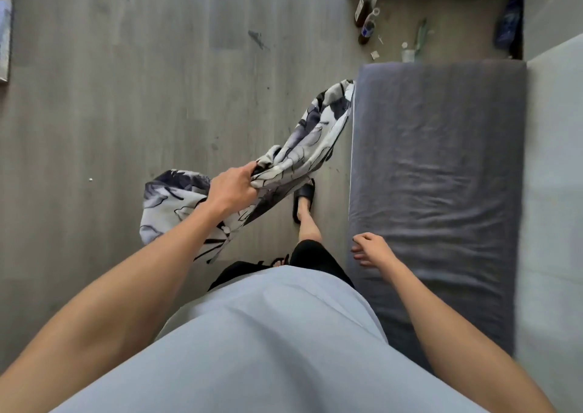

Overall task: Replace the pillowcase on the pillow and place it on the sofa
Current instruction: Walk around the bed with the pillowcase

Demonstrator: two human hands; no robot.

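My left hand point(232, 188) grips a bunched white pillowcase with a dark blue-grey leaf print point(310, 134). The cloth hangs limp above the wooden floor, one end trailing up to the sofa's near corner, the other drooping below my wrist. My right hand point(372, 250) hovers with loosely spread fingers over the left edge of the grey sofa seat cushion point(441, 166) and holds nothing. No pillow is in view.
Two bottles point(367, 11) and small litter lie on the floor beyond the sofa's far end. A pale sofa back point(555, 175) runs along the right. My foot in a black slipper point(304, 201) stands beside the cushion.
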